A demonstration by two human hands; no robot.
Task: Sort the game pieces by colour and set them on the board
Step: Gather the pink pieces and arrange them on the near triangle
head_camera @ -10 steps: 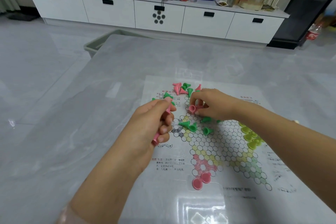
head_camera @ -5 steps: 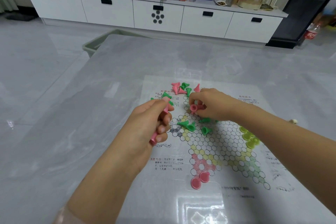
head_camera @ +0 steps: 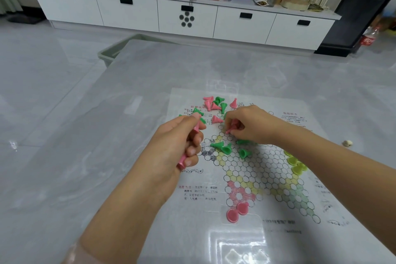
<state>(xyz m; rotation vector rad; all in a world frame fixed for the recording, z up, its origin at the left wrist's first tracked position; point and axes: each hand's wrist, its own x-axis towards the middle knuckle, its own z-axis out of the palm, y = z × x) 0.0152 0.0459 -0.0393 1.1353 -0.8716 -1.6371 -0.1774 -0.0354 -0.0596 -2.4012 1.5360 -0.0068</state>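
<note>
Your left hand (head_camera: 171, 152) is raised over the left edge of the printed paper game board (head_camera: 267, 178), which lies flat on the glossy grey marble-look table (head_camera: 85, 156). Its fingers (head_camera: 194, 150) are curled round a stack of pink plastic cone pieces (head_camera: 182, 162); the stack's ends show above the thumb and below the little finger.

Your right hand (head_camera: 252, 126) rests low over the upper part of the board, and its fingers are bent, pinching a single pink cone piece (head_camera: 233, 125) whose tip points down toward the circles.

Just beyond your hands, a loose mix of pink and green cones (head_camera: 216, 103) lies tipped over at the board's top edge. One pink cone on its side (head_camera: 216, 119) lies between your two hands. A few green cones on their sides (head_camera: 224, 148) lie on the circles just below your right hand, and more green ones peek out behind your left thumb.

Two pink pieces standing upright (head_camera: 237, 211) sit touching each other on the near pink corner of the board. A cluster of yellow-green pieces (head_camera: 296, 165) sits at the right point, partly hidden by your right forearm.

A small pale die-like object (head_camera: 347, 143) lies on the table to the right of the board. A white low cabinet (head_camera: 186, 17) stands along the far wall.
</note>
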